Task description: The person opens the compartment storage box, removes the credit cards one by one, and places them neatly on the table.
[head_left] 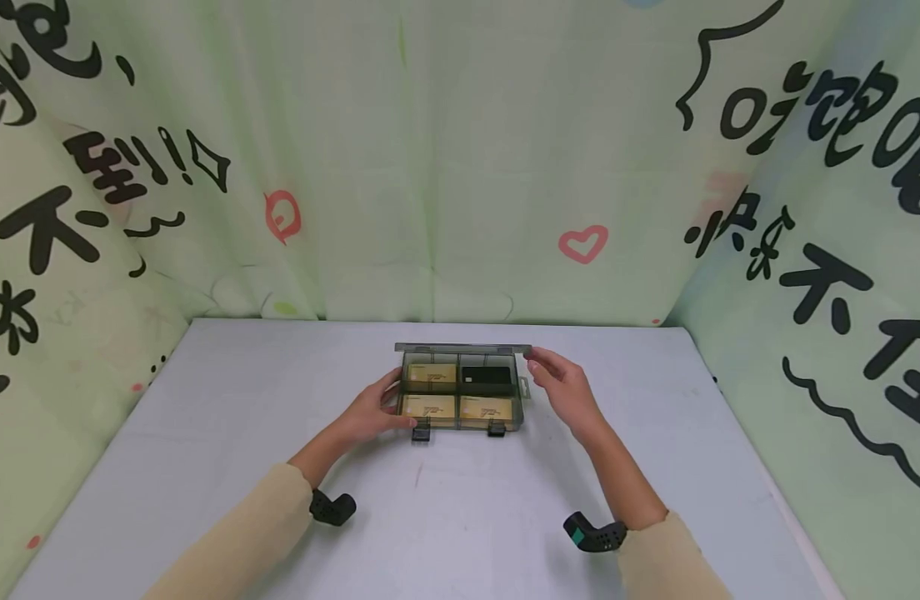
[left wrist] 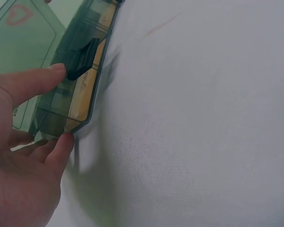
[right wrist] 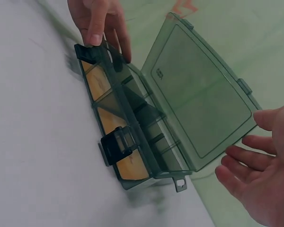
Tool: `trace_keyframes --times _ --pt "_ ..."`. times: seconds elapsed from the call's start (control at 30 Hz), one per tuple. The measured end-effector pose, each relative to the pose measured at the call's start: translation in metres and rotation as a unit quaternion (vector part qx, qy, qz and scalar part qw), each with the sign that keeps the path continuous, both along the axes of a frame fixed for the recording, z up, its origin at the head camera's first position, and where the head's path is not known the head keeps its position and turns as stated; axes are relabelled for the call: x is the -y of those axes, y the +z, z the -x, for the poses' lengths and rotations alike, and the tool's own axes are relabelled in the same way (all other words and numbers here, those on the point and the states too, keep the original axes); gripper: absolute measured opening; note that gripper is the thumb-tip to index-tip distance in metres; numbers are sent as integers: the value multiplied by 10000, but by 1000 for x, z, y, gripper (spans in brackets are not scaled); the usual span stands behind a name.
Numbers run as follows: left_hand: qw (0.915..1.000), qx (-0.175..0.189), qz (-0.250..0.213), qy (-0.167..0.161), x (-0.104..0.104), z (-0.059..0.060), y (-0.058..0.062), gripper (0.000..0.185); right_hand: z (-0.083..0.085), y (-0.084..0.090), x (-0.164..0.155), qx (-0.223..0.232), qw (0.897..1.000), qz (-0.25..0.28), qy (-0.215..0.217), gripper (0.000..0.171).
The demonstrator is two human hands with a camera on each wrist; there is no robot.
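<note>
A translucent dark compartment box [head_left: 457, 388] sits on the table, its hinged lid [right wrist: 203, 90] swung up. Three compartments show tan, card-like pieces [head_left: 428, 406]; the back right one holds a flat black piece [head_left: 486, 375]. My left hand [head_left: 372, 410] grips the box's left end, thumb in front by the left latch [left wrist: 85, 59] and fingers around the side. At the lid's right edge, my right hand [head_left: 567, 390] holds the raised lid between thumb and fingers. In the right wrist view, the right latch [right wrist: 117, 145] hangs folded down.
The white table [head_left: 280, 375] stretches around the box on all sides. Pale green curtains [head_left: 430, 167] with black lettering and red drawings stand behind the table and along both sides. Black wrist cameras [head_left: 332, 507] sit on both forearms.
</note>
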State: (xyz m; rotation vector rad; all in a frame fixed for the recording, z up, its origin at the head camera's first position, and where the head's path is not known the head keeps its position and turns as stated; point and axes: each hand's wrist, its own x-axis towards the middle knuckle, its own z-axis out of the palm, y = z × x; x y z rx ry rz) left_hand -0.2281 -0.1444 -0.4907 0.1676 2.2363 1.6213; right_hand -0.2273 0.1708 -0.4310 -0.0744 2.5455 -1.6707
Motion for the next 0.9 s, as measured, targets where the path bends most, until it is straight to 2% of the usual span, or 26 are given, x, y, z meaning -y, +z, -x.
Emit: trace_keyframes --times 0.23,0.43,0.57,0.9 --pt "10000 5 41 15 1 -1 1 99 18 7 -4 49 9989 455 61 46" --pt "9999 12 109 19 3 -2 1 98 34 7 -3 -17 9990 417 145 45" --pt "9999 -18 129 -20 3 -1 1 99 44 5 -2 106 9991 388 141 46" --pt "9999 -12 122 -48 4 1 -1 99 62 -12 1 301 9989 214 293 48"
